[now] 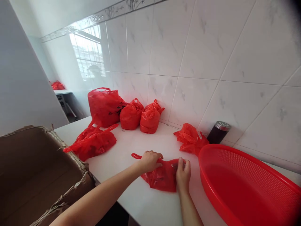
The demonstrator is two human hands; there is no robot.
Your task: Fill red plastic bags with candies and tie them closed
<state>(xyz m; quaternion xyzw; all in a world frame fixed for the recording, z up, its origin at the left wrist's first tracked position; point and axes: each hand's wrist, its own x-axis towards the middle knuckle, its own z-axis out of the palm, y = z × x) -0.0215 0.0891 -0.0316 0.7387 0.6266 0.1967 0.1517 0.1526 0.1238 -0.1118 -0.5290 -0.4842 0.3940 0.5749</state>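
A red plastic bag (162, 179) with something dark inside lies on the white table in front of me. My left hand (151, 160) grips its upper left edge, fingers curled over the plastic, with one handle loop sticking out to the left. On the bag's right side, my right hand (183, 172) pinches the rim between thumb and fingers. The bag's contents show only dimly through the film.
Several filled red bags (130, 114) stand along the tiled wall; another bag (94, 141) lies at the left. A crumpled red bag (189, 138), a dark flask (219, 131) and a red basket (237, 188) are at the right. An open cardboard box (30, 163) is at left.
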